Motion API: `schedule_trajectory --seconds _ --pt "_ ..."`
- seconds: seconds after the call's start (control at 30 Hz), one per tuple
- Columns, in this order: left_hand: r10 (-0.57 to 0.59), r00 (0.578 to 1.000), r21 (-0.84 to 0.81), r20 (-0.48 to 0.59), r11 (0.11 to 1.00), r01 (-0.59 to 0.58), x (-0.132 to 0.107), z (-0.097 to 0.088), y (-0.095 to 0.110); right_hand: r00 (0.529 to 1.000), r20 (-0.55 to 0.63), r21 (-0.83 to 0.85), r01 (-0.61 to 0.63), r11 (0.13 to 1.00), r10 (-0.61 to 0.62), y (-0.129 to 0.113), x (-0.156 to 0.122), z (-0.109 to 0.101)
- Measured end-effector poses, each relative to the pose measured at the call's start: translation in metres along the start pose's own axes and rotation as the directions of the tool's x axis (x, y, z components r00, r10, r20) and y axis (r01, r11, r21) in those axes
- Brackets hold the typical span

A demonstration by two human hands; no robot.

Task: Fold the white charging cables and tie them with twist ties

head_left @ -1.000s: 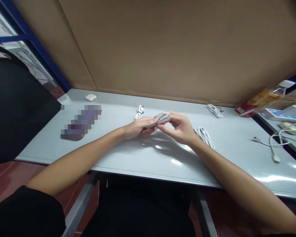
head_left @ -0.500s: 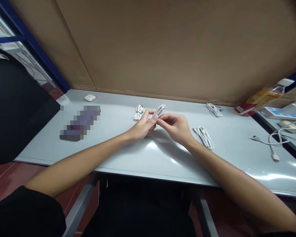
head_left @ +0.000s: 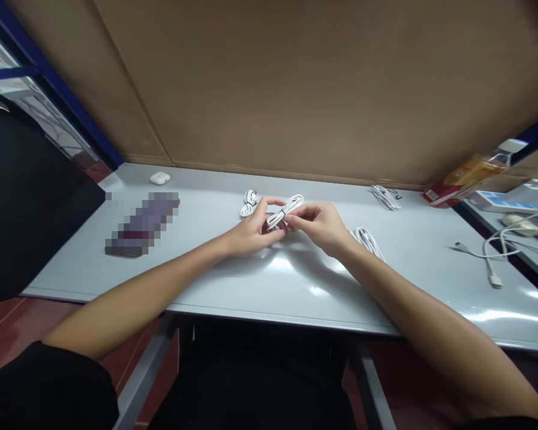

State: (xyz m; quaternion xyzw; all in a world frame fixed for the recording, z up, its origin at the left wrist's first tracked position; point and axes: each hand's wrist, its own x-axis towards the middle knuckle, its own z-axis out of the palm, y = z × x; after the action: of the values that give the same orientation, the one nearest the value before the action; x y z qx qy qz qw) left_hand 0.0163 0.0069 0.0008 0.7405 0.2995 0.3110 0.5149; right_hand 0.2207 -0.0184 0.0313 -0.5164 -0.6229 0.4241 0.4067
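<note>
A white cable (head_left: 291, 204), folded into a bundle with a dark tie round its middle, is raised just over the desk between my hands. My right hand (head_left: 318, 227) pinches it near the tie with thumb and fingertips. Around the bundle's lower left end is my left hand (head_left: 253, 232), thumb and index finger spread apart. Its other fingers are partly behind the cable; whether they touch it is unclear. Another tied white cable (head_left: 249, 203) lies just beyond my left hand. By my right wrist rests a coiled white cable (head_left: 368, 242), partly covered by the forearm.
On the grey desk (head_left: 251, 286) are a white earbud case (head_left: 160, 178) and a blurred-out flat object (head_left: 143, 227) at left. At right lie a bundled cable (head_left: 385, 197), a bottle (head_left: 470, 176) and loose cables (head_left: 493, 257). A brown panel (head_left: 269, 89) borders the back.
The bundle has tilted lower and shows its tied middle. My left thumb and index finger have spread away from it, while my right hand keeps its pinch. The view has shifted slightly.
</note>
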Motion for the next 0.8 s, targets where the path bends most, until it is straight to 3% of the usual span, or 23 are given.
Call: schedule_trajectory --seconds 0.13,0.23,0.4,0.5,0.67,0.8 --pt "0.125 0.985 0.261 0.121 0.953 -0.153 0.000 -0.006 0.000 0.998 0.055 -0.048 -0.031 0.998 0.034 -0.003 -0.001 -0.007" --pt "0.128 0.970 0.444 0.205 0.872 -0.208 0.001 -0.012 0.002 0.989 0.128 -0.112 -0.057 0.992 0.071 -0.006 -0.002 -0.013" --pt "0.189 0.927 0.529 0.325 0.776 -0.344 0.002 -0.017 0.002 0.983 0.149 -0.289 -0.059 0.955 0.106 -0.006 -0.004 -0.013" --pt "0.237 0.919 0.551 0.316 0.742 -0.381 0.003 -0.021 0.001 0.987 0.151 -0.375 0.005 0.927 0.056 -0.005 -0.006 -0.009" --pt "0.301 0.932 0.556 0.201 0.748 -0.362 0.003 -0.027 0.008 0.979 0.199 -0.378 0.115 0.919 -0.041 -0.007 -0.011 -0.004" --pt "0.219 0.949 0.498 0.227 0.811 -0.306 0.004 -0.026 0.015 0.974 0.205 -0.422 0.175 0.889 -0.094 -0.008 -0.013 -0.003"
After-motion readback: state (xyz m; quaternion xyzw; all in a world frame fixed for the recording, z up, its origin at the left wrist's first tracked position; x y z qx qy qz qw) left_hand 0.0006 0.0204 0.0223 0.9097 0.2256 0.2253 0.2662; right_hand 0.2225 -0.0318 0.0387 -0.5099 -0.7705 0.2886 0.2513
